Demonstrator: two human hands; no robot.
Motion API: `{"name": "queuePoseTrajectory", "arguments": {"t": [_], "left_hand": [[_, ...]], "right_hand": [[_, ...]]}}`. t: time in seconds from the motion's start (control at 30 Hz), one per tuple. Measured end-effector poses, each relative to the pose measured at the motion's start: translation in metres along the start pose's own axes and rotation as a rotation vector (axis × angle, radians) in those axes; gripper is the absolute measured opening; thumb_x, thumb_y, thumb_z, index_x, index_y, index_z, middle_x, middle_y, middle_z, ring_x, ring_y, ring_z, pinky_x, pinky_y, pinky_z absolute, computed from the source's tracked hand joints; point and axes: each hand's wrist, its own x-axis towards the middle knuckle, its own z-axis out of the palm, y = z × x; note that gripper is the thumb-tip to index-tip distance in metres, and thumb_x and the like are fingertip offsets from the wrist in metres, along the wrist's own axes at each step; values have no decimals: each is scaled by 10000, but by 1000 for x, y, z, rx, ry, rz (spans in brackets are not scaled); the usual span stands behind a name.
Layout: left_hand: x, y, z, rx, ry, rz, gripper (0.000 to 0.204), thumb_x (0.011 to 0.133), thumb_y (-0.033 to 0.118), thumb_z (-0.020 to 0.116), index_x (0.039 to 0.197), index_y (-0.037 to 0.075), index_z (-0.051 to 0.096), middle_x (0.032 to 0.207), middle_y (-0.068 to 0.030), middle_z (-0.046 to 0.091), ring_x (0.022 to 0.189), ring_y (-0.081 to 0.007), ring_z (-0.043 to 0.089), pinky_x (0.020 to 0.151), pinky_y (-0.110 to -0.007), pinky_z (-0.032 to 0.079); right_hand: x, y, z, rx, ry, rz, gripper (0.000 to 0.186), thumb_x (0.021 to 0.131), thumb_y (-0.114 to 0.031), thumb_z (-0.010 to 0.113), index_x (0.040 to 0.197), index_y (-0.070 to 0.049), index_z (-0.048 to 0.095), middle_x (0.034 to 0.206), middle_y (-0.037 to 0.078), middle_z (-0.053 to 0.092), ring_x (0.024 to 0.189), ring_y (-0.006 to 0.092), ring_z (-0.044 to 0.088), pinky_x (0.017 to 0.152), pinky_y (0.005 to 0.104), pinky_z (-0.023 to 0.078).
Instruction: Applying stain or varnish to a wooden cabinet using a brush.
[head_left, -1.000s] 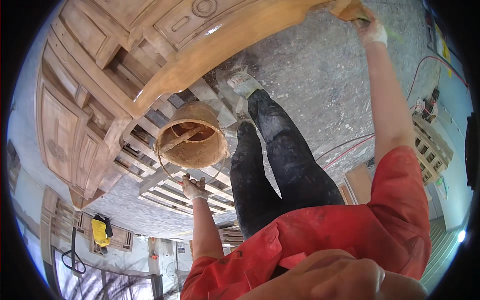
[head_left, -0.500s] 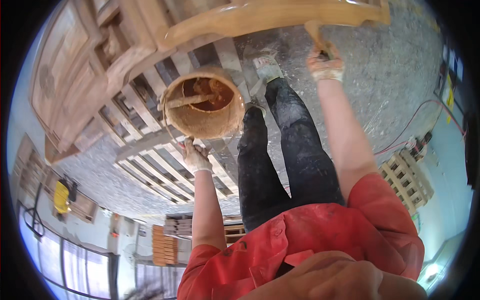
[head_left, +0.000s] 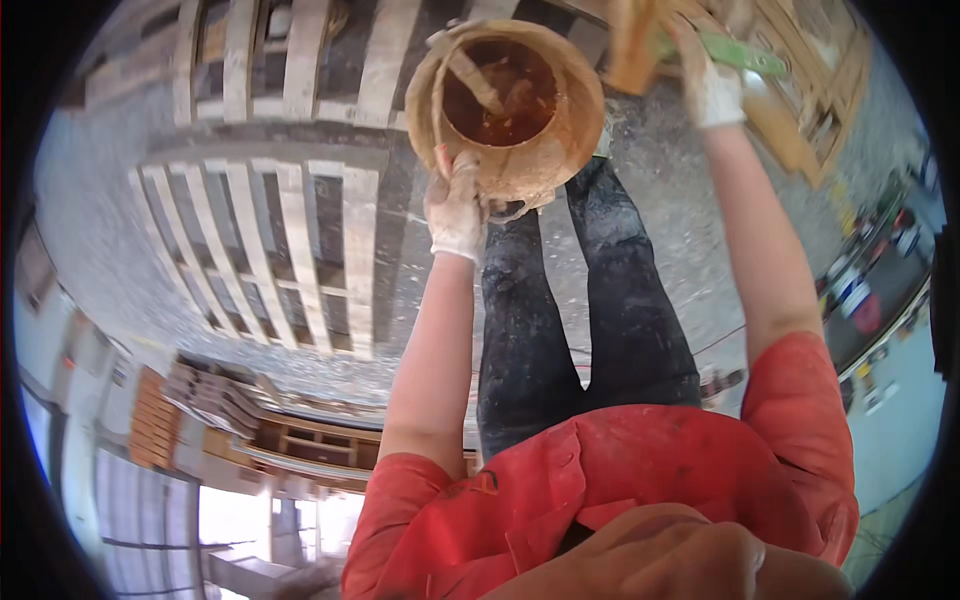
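Note:
A round bucket [head_left: 578, 100] crusted with tan residue hangs in front of my legs, reddish-brown liquid [head_left: 515, 75] inside it. A coated stick [head_left: 472, 80] leans into the liquid. My left hand [head_left: 458, 205], in a pale stained glove, is closed at the bucket's near left side, where its handle is. Farther right, my right hand [head_left: 712, 85], in a white glove, is raised and smeared by motion. Beside its fingers is a blurred orange-brown brush [head_left: 635, 50]; the exact grip is hard to see. A green strip [head_left: 745, 54] passes just beyond this hand.
Wooden pallets [head_left: 265, 250] lie on the speckled grey floor to the left and far side. Wooden frame pieces [head_left: 790, 130] stand at the far right. Along the right wall is a cluttered bench [head_left: 870, 300]. Stacked wood [head_left: 215, 400] stands at lower left.
My view has turned right, away from the long curved wooden piece. The bucket has moved with my left hand, farther from my body. My right hand has left that piece's edge.

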Motion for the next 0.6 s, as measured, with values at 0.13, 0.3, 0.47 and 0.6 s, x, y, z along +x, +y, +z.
{"name": "queuePoseTrajectory", "arguments": {"t": [0.13,0.3,0.47,0.6], "left_hand": [[3,-1,-4,-96,-34,-21,310,868,197,582,1142,52,572,698,-13,542,473,-72,421,418,-197,351],[5,1,-8,-111,-102,-58,333,868,221,602,1152,49,576,740,-14,559,509,-79,437,449,-199,362],[3,3,-12,-76,-111,-80,314,865,233,615,1123,55,595,742,-10,561,521,-81,445,455,-203,361],[5,2,-4,-71,-84,-58,297,864,235,619,1103,60,605,730,-7,555,516,-80,449,443,-203,352]], "right_hand": [[44,-29,-20,-305,-105,-543,375,839,-52,481,1201,-105,561,1178,121,575,974,275,612,775,350,507],[66,-60,2,-658,-653,-463,314,848,-99,480,1142,-67,585,1118,155,597,953,321,604,771,407,495],[45,-21,26,-870,-856,-255,217,854,-98,471,994,-8,609,989,181,611,821,331,616,687,420,512],[17,8,25,-769,-802,-179,197,858,-90,463,901,24,618,914,195,613,742,325,622,632,420,527]]}}
